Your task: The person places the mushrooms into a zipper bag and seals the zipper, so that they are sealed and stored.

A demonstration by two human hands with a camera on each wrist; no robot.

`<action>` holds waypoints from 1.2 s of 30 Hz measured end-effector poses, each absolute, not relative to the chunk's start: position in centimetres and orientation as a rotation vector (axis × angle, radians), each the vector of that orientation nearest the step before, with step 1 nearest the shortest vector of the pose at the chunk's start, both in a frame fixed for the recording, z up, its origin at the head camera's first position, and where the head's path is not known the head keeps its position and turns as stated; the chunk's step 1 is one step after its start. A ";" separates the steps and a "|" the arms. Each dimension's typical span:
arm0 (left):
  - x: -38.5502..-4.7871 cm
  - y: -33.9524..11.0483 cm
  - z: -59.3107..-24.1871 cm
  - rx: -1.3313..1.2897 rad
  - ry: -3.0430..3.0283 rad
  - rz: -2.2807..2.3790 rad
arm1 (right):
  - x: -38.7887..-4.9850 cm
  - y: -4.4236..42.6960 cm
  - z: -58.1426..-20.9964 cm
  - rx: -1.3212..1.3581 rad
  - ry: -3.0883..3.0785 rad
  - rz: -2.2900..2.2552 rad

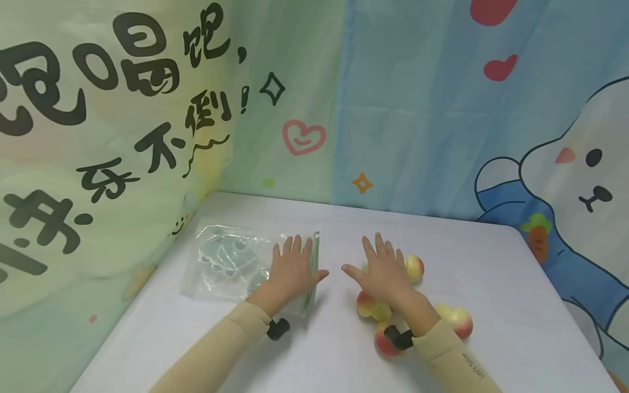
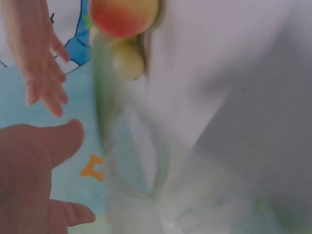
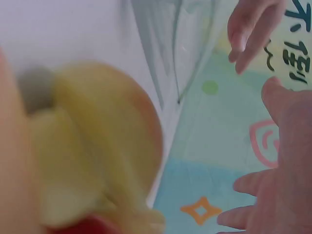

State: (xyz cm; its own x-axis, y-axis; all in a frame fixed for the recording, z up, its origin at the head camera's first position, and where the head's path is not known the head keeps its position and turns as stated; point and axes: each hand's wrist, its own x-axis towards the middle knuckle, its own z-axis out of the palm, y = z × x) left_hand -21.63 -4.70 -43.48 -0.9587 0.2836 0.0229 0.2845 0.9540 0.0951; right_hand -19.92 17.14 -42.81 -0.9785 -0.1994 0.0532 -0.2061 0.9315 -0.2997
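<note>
My left hand [image 1: 291,271], fingers spread, is over the right end of a clear zip bag [image 1: 228,259] with a pale green print. The bag's green zip strip [image 1: 316,251] runs beside that hand; whether they touch I cannot tell. My right hand [image 1: 385,277] is spread above several red-and-yellow fruits, holding nothing. One fruit [image 1: 415,268] shows beyond its fingers, another [image 1: 365,303] left of the palm, and a third [image 1: 461,323] right of the wrist. Blurred close-ups of a fruit [image 3: 117,126] fill part of the right wrist view. The hand partly hides the group.
A white-covered table [image 1: 496,273] lies under everything. Behind it and at the left hangs a printed cloth [image 1: 408,109] with hearts, lettering and a white cartoon animal. Black straps with small devices [image 1: 278,329] sit at both wrists.
</note>
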 end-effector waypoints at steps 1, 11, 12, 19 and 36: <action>-21.5 -4.7 -43.8 -0.453 -3.079 -0.150 | -19.7 16.9 -43.1 0.339 -3.052 0.476; -21.5 -5.2 -46.7 -0.367 -3.040 -0.401 | -17.6 12.0 -45.5 0.638 -2.894 0.491; -21.6 -5.3 -47.0 -0.352 -3.034 -0.469 | -17.5 11.6 -45.8 0.658 -2.879 0.504; -21.3 -5.7 -48.6 -0.242 -2.944 -0.816 | -16.7 9.6 -48.0 0.667 -2.869 0.705; -21.1 -7.0 -49.2 -0.046 -2.590 -1.419 | -16.7 9.6 -50.6 0.813 -3.025 0.749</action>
